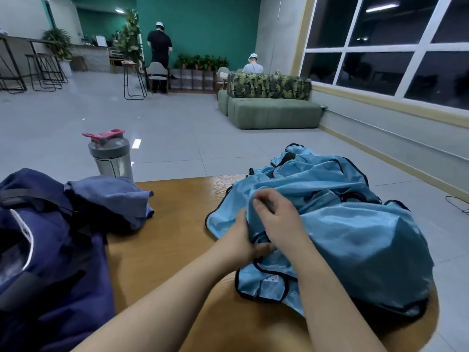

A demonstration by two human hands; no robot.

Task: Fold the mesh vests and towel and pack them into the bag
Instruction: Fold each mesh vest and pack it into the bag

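Note:
A heap of light blue mesh vests (337, 219) with black trim lies crumpled on the right half of the wooden table (177, 224). My right hand (276, 219) pinches a fold of vest fabric near the heap's left side. Just below it, my left hand (243, 240) grips the vest's edge, its fingers partly hidden under the cloth. A dark blue bag (45, 250) sits open at the table's left. A blue-grey towel (114, 196) lies bunched against the bag's far right side.
A grey shaker bottle (111, 156) with a red lid stands at the table's far edge behind the towel. Beyond the table lie tiled floor, a green sofa (274, 110), stools and two people far off. A cable lies on the floor at right.

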